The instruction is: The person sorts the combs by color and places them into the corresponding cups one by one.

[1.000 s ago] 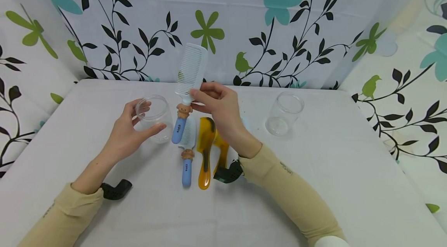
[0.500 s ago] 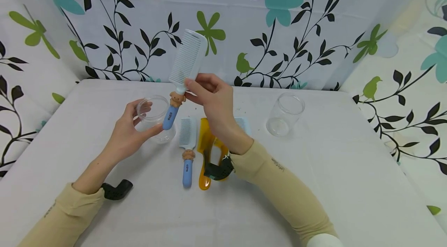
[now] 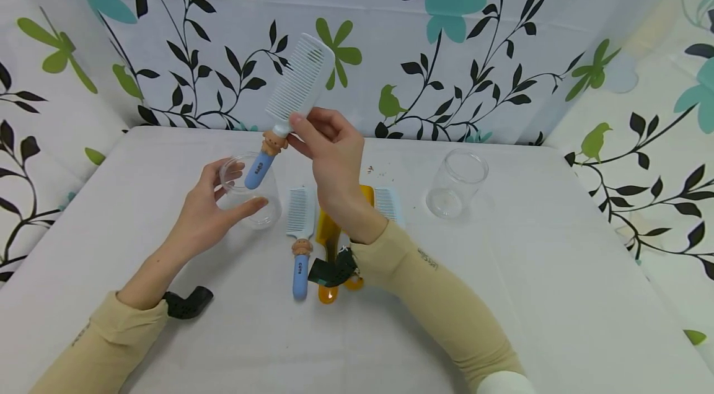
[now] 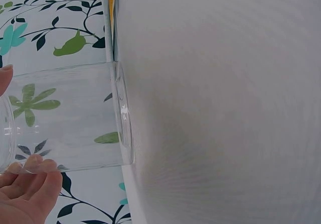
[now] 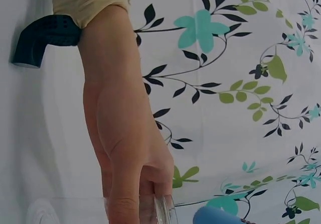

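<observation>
Pinched at the neck by my right hand (image 3: 337,161) is a pale comb (image 3: 301,81) with a brown bear figure and a blue handle. It tilts, teeth end up, and its handle (image 5: 215,216) hangs over the mouth of a clear jar (image 3: 266,205). My left hand (image 3: 203,211) holds that jar, thumb on one side and fingers on the other; the left wrist view shows the jar (image 4: 70,116) upright on the table. A matching comb (image 3: 301,236) lies below. Beside it, amber combs (image 3: 328,230) and another pale comb (image 3: 386,203) are partly hidden by my right arm.
A second clear jar (image 3: 454,186) stands on the white-covered table (image 3: 558,295) to the right. Small dark specks (image 3: 370,169) lie behind the combs. A patterned curtain (image 3: 368,28) closes off the back and sides.
My right hand has moved left and up with the comb, bringing its handle over the left jar and tilting it further. The left hand stays on the jar.
</observation>
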Motion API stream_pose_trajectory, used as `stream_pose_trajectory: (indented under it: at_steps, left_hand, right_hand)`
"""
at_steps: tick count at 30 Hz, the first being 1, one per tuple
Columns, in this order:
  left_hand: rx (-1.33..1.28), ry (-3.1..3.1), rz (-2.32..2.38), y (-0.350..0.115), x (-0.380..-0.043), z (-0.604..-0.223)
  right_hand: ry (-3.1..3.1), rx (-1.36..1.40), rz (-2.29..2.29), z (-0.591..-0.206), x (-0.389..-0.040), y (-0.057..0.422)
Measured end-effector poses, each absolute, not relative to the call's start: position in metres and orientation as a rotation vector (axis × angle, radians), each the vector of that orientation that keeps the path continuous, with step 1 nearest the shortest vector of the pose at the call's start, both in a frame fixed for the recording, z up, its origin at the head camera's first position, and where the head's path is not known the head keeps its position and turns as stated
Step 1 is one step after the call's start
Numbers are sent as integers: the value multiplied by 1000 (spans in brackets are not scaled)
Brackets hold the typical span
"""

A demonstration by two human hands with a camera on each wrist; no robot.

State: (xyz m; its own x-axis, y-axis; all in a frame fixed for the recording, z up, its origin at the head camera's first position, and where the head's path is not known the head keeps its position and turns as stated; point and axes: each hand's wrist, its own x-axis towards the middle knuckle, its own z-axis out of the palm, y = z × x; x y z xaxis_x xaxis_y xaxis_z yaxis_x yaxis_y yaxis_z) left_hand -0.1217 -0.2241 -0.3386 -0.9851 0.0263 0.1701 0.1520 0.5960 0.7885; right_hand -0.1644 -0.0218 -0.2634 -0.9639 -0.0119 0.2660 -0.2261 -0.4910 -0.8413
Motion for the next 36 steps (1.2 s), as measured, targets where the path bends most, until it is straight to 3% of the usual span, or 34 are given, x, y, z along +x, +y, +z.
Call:
stream_pose_trajectory:
  at_steps: [10,36]
  left_hand:
    - [-176,-2656,-1347,-223,-123,-341]
    - [-174,-2654,-1366,-226,-121,-340]
  right_hand:
    - [-1526,303,2566,-275,-166,-32]
    - [-1866,515,2495,-298,-164,-46]
